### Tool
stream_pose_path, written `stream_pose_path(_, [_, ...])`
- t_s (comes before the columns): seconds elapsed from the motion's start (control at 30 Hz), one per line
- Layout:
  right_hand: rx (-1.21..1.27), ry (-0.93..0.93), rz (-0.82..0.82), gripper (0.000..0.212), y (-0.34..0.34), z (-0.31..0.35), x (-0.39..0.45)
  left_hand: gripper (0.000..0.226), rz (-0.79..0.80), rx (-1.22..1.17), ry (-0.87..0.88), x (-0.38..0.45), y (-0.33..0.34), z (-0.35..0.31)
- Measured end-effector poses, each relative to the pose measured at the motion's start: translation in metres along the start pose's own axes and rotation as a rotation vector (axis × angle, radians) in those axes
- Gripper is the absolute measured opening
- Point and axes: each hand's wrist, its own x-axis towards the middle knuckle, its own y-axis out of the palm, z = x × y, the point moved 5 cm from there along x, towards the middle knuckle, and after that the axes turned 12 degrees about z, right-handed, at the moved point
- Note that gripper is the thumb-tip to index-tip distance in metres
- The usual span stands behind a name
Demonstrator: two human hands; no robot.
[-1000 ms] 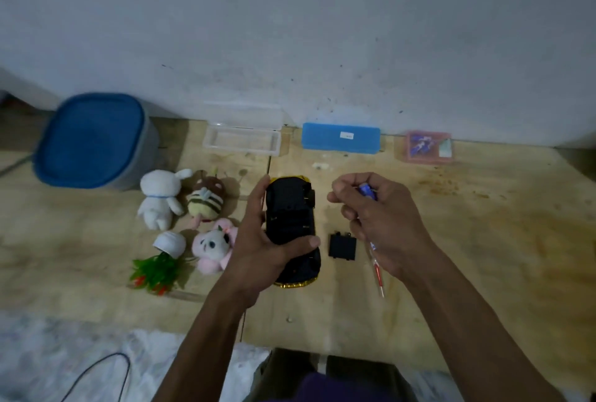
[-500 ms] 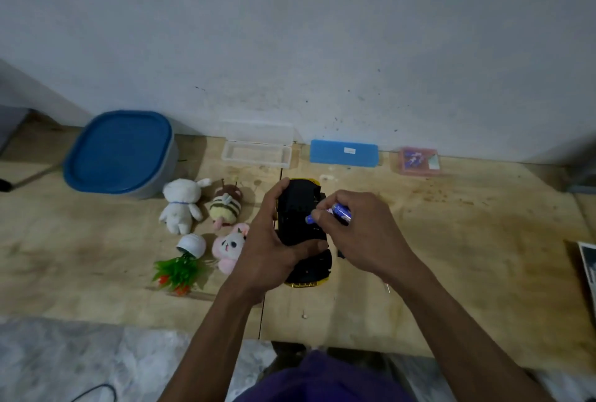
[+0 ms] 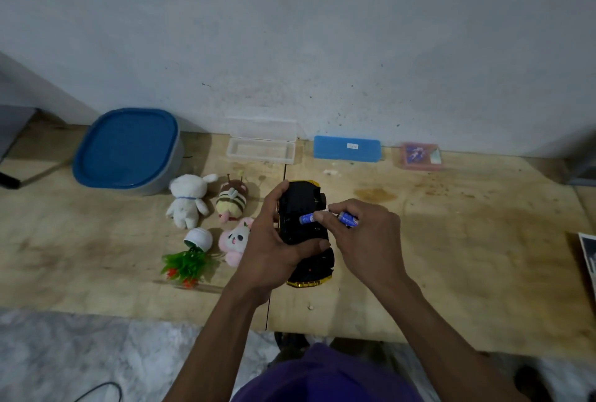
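Observation:
A black toy car with yellow trim lies upside down on the wooden table. My left hand grips it from the left, thumb across its underside. My right hand pinches a blue battery at the car's underside. A second blue battery sticks out between the fingers of the same hand. The small black cover and the screwdriver seen earlier are hidden behind my right hand.
Left of the car lie a white plush rabbit, a striped bee plush, a pink plush and a tipped toy plant. Along the wall stand a blue-lidded tub, a clear case, a blue case and a pink box.
My right hand moved left from beside the car to its underside, bringing the blue batteries over it. My left hand kept its grip on the car. The camera shifted.

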Motion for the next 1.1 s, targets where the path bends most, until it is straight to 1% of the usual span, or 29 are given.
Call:
stream_pose_path(0.07, [0.008,0.018,-0.006,0.016,0.002,-0.002,0.001,0.103,0.003,0.02,0.005,-0.001,0.001,-0.001])
stream_pose_path(0.2, [0.0,0.056,0.066,0.02,0.008,0.0,0.0,0.104,0.015,0.035,0.005,-0.002,0.005,-0.003])
stream_pose_path(0.3, [0.017,0.085,0.076,0.023,0.009,-0.001,0.001,0.103,0.012,0.024,0.012,-0.003,0.007,-0.003])
stream_pose_path(0.47, [0.012,0.16,0.091,0.038,0.009,-0.004,0.005,0.101,0.0,0.024,0.023,-0.005,0.008,-0.006])
stream_pose_path(0.6, [0.091,0.242,0.146,0.046,0.01,-0.009,0.008,0.103,0.014,0.043,0.012,-0.008,0.007,-0.004])
stream_pose_path(0.8, [0.057,0.298,0.235,0.045,0.011,-0.008,0.008,0.103,-0.004,0.042,-0.013,-0.009,0.005,0.001])
stream_pose_path(0.83, [0.128,0.337,0.26,0.046,0.01,-0.011,0.008,0.103,-0.011,0.034,-0.021,-0.008,0.005,0.002])
stream_pose_path(0.87, [0.259,0.404,0.293,0.044,0.008,-0.015,0.007,0.103,-0.024,0.021,-0.029,-0.007,0.003,0.004])
stream_pose_path(0.93, [0.618,0.575,0.378,0.033,0.007,-0.025,0.004,0.101,-0.054,-0.007,-0.049,-0.007,-0.002,0.008])
stream_pose_path(1.0, [0.904,0.679,0.425,0.023,0.004,-0.031,0.0,0.098,-0.067,-0.04,-0.073,-0.007,-0.005,0.013])
stream_pose_path(1.03, [0.977,0.691,0.433,0.024,0.003,-0.034,-0.001,0.098,-0.066,-0.051,-0.081,-0.008,-0.006,0.015])
stream_pose_path(1.1, [1.033,0.662,0.453,0.023,0.001,-0.037,-0.002,0.099,-0.063,-0.052,-0.087,-0.01,-0.005,0.017])
